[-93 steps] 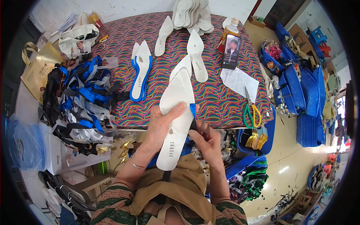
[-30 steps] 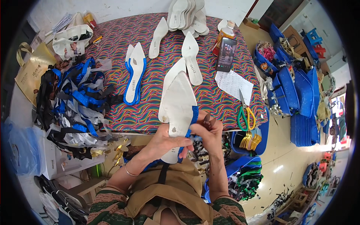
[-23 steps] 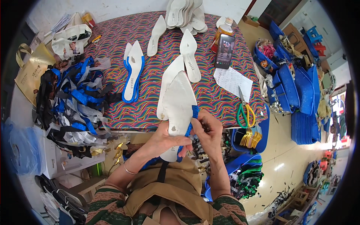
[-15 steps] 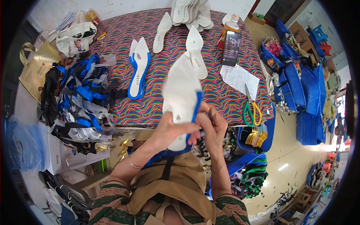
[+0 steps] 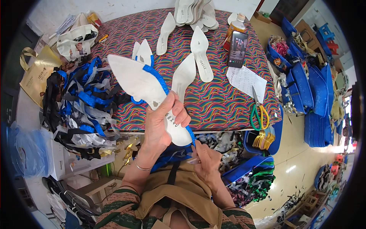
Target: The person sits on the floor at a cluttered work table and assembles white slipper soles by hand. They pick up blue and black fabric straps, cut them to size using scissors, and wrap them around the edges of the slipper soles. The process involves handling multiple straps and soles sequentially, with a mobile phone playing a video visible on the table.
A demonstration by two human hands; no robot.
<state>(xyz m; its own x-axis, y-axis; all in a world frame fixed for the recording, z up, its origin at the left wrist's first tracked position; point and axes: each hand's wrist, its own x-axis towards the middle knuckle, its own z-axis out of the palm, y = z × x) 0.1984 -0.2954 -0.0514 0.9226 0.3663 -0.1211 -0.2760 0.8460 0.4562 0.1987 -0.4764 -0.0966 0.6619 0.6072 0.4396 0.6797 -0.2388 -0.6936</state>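
Observation:
My left hand (image 5: 164, 118) grips a white pointed shoe insole (image 5: 139, 78) by its narrow waist, its toe tilted up to the left. A glittery blue strip (image 5: 156, 75) runs along the insole's right edge down to the heel. At the heel, my right hand (image 5: 206, 159) pinches the loose end of the blue strip. Bare white insoles (image 5: 184, 76) lie just beyond on the table. Two or so blue-edged insoles (image 5: 144, 51) lie behind the held one, partly hidden by it.
Patterned cloth covers the table (image 5: 225, 99). On it are a pile of insoles (image 5: 192, 15), a bottle (image 5: 236, 24), a phone (image 5: 237, 49), a paper sheet (image 5: 246, 82) and scissors (image 5: 259, 112). Tangled strips (image 5: 84, 99) heap at left. Blue bins (image 5: 310, 87) stand at right.
The held insole has swung so its toe points up-left. My left hand has shifted up to its waist, and my right hand has moved down to the heel with the strip.

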